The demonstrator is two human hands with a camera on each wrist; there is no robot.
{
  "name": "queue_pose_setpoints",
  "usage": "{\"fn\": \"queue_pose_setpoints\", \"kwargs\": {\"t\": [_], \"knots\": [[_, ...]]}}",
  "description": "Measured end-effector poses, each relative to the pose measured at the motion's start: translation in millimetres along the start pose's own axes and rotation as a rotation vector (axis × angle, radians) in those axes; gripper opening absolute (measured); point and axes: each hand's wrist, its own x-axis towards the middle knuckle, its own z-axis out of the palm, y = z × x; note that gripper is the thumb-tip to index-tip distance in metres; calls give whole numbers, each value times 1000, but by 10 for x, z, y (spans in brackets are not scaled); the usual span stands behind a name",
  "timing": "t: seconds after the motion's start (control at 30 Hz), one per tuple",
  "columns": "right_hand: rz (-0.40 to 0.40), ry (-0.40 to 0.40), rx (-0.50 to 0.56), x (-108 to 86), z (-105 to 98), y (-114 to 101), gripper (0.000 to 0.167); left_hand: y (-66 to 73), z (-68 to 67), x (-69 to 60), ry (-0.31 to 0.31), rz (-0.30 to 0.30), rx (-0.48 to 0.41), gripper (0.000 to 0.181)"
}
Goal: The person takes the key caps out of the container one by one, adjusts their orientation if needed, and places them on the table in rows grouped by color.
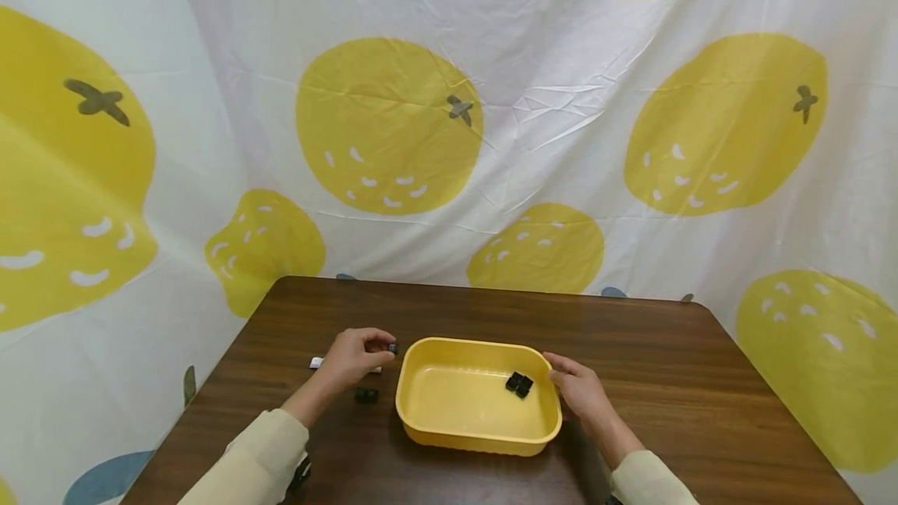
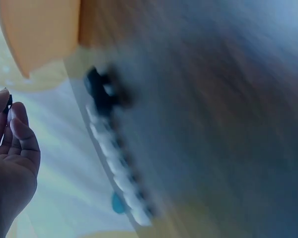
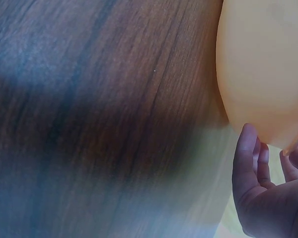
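Observation:
My left hand (image 1: 354,357) pinches a small black block-like piece (image 1: 393,348) between thumb and fingertips, just left of the yellow plastic bin (image 1: 449,443). The left wrist view shows that piece (image 2: 9,103) as a dark sliver at the fingertips; its exact kind is unclear. At the bin's right end, my right hand (image 1: 581,390) holds the rim, with fingers along the outer wall in the right wrist view. Inside the bin, toward its right side, lies a cluster of small black pieces (image 1: 519,385).
Behind the left hand lies a white row of small pieces (image 2: 120,166), partly hidden in the head view. Another black piece (image 1: 365,395) lies on the brown wooden table (image 1: 631,341) left of the bin. A lemon-print cloth (image 1: 533,139) hangs behind the table.

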Motion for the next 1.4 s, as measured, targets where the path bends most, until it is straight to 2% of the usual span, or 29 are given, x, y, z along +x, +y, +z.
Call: {"fn": "queue_pose_setpoints", "kwargs": {"t": [0.3, 0.4, 0.53, 0.83, 1.4], "knots": [[-5, -4, 28, -18, 9, -6, 42, -351, -290, -230, 36, -73, 65, 20], [-4, -5, 22, -15, 5, -12, 42, -438, -363, -311, 24, -77, 90, 19], [-5, -8, 11, -13, -3, -15, 42, -513, -416, -390, -22, -78, 90, 18], [-6, -9, 1, -23, -2, -29, 42, -652, -367, -439, -115, -19, 109, 14], [-7, -5, 27, -11, 7, -13, 42, -640, -298, -452, -137, -22, 150, 14]]}}
